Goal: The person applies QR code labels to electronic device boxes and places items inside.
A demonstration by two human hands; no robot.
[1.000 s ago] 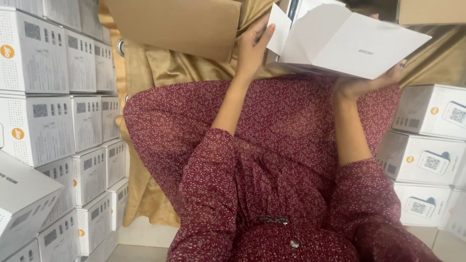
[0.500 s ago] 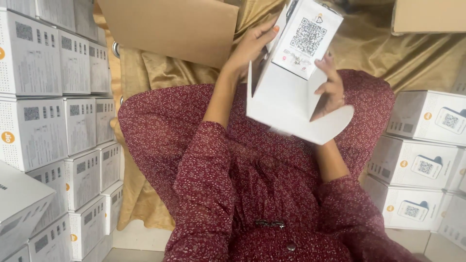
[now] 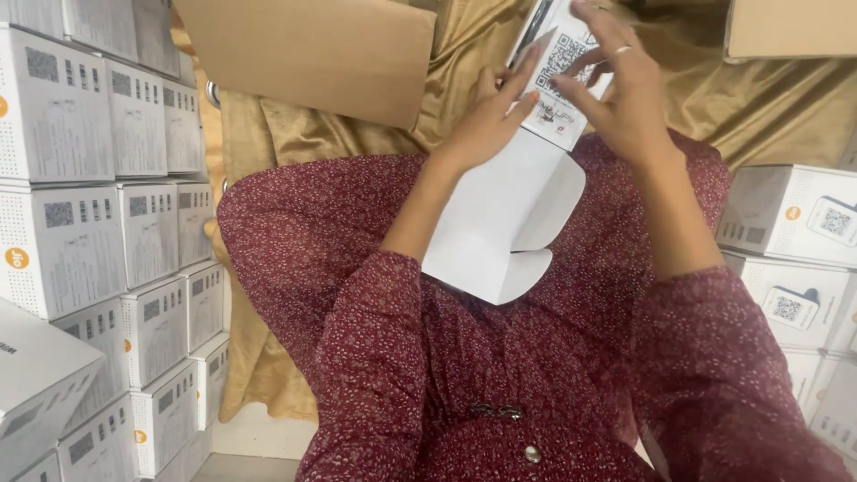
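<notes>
I sit with a dark red patterned dress over my lap. Both hands hold up a white cardboard box (image 3: 518, 205) with a printed square code on one face and its flaps hanging open toward me. My left hand (image 3: 491, 116) grips the box's left side near the top. My right hand (image 3: 620, 85), with a ring on one finger, lies over the printed face, fingers spread against it.
Stacks of white boxes (image 3: 98, 205) rise on my left, more white boxes (image 3: 794, 223) on my right. A brown cardboard sheet (image 3: 312, 49) lies on a gold cloth (image 3: 759, 107) ahead. Another brown carton (image 3: 790, 27) sits at the top right.
The flat white carton was folded into a box shape and turned. It has moved closer to my lap, and both hands have shifted onto its upper end.
</notes>
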